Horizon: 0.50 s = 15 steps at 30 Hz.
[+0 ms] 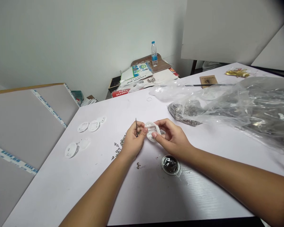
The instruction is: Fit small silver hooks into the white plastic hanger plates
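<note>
The left hand [132,142] grips tweezers [136,127], its fingers against a white plastic disc [152,131] clenched in the right hand [172,137] above the white bench [44,189]. Metal bits [119,145] lie just beside; a plastic bag [251,107] sprawls rightward; a bottle [154,54] stands far off by the wall [61,41].

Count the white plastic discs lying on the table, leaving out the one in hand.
5 white plastic discs: that one and two others form a row, and two more lie nearer the person. None looks hidden.
</note>
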Each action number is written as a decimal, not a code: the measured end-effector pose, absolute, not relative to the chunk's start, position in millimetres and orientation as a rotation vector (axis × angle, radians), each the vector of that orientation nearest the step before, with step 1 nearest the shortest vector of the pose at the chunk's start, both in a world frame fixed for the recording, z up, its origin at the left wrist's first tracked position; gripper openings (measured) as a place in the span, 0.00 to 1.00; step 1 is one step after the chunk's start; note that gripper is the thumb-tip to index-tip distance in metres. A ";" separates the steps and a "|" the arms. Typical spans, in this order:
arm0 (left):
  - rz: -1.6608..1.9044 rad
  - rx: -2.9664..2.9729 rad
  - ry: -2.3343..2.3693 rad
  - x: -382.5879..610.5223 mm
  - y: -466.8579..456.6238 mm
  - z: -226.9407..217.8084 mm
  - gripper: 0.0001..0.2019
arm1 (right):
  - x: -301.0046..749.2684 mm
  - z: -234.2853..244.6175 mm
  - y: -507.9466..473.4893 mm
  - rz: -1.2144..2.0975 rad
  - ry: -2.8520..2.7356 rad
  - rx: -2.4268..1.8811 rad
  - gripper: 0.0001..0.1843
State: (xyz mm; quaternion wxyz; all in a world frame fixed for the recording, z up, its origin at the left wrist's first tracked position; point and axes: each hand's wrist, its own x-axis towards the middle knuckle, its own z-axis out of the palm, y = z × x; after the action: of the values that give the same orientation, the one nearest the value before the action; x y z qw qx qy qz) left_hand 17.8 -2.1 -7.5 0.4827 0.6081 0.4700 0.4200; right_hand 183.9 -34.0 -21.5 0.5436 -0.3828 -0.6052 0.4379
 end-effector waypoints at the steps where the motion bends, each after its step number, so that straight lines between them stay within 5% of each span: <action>1: 1.014 1.447 1.119 17.4 -2.0 -8.0 0.13 | 184.6 -21.8 -33.5 1.038 -1.443 -0.897 0.16; 15: 0.917 1.602 0.986 5.2 -3.0 -2.9 0.15 | 207.4 8.1 -17.8 0.685 -2.107 -0.742 0.46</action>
State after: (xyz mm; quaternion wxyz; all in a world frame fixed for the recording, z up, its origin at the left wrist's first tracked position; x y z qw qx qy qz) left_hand 5.2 -3.0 -2.9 0.5008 0.6626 0.4079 0.3791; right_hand 207.4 -17.8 8.1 0.3919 -0.2922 -0.8296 0.2697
